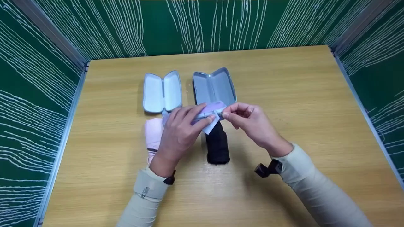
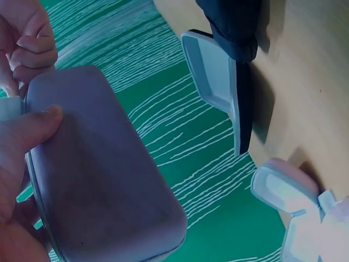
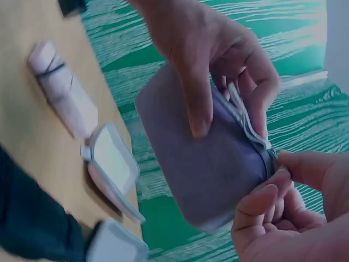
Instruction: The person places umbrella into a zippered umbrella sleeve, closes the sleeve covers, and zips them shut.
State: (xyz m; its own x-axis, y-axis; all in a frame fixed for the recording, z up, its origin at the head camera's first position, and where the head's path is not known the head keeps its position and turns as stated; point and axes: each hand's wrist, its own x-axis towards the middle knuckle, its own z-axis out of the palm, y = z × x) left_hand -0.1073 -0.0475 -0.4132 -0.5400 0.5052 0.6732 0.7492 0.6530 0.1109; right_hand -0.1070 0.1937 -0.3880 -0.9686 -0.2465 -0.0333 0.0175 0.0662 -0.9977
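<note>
A lavender zip case is held up off the table by my left hand, its thumb lying on one broad face and its fingers behind. A grey zipper runs along the case's edge, and a pale blue flap hangs from that side. At the far end of the zipper, my right hand pinches the zipper pull between thumb and index finger. The pull is mostly hidden by the fingertips. The other right fingers are curled in.
Behind the hands stand two opened hard cases, a light blue one and a dark-shelled one with grey lining. A rolled pink umbrella and a black rolled bundle lie nearer. Green walls surround the wooden table.
</note>
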